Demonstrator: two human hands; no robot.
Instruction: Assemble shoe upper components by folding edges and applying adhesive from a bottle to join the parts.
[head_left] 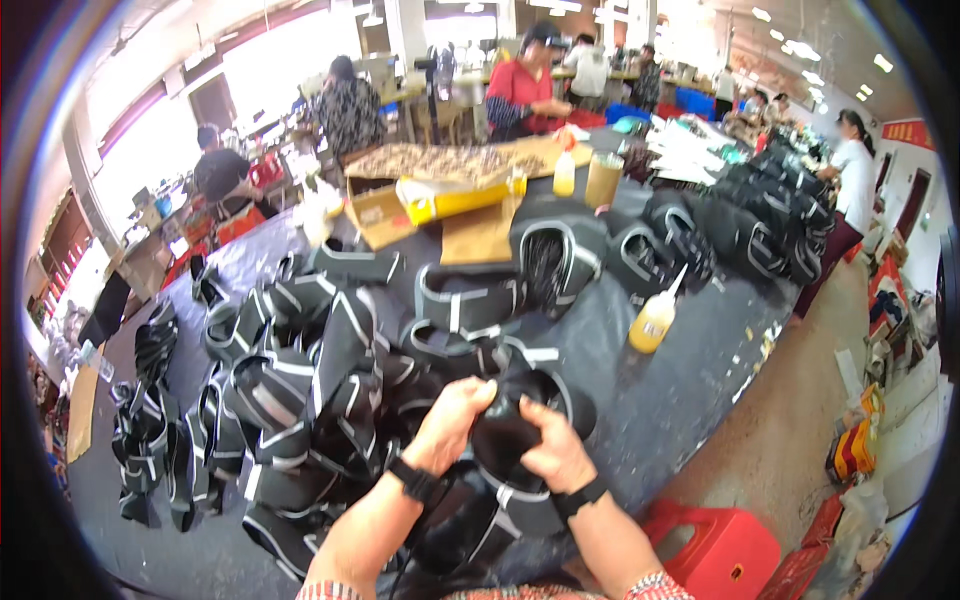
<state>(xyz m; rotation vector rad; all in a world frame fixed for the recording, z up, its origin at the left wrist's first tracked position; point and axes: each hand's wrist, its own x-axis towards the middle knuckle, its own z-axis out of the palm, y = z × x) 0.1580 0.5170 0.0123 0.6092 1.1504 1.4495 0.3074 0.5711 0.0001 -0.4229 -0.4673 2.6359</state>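
Note:
My left hand [455,425] and my right hand [558,452] grip a black padded piece [510,435] near the front of the table. Its shape is like a shoe upper or boot liner; I cannot tell which. Both thumbs press on it from above, with the other fingers mostly hidden. More black pieces with pale tape along their seams lie under and around it, and a large heap of them [290,380] is to the left. To the right, beyond my right hand, a squeeze bottle of yellow liquid [652,325] stands with its thin nozzle upward.
At the back of the dark-covered table [640,420] are a cardboard tray [375,215], a yellow box [462,205], another bottle [564,175] and a brown cylinder [603,182]. A red stool [715,550] stands by the right edge. Several people work beyond, one in red [525,85].

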